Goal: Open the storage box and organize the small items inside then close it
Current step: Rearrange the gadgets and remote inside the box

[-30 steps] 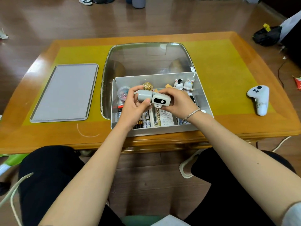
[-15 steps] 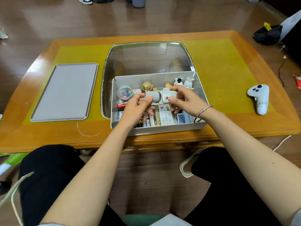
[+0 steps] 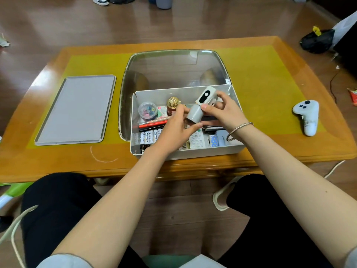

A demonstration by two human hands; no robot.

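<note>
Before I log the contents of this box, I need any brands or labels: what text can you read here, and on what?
"Heybright": on the batteries at the left of the box.
Remote control in the box: printed marks, too small to read.
Small pink-and-white packet: red mark, blurred.
Game controller on the table: no readable text.

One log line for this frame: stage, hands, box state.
stage: organizing | left hand + right hand: both hold gadget over box | box open | lid on table

storage box (image 3: 185,154): 1 | lid (image 3: 75,110): 1 | controller (image 3: 307,118): 1 | hands: 2
</note>
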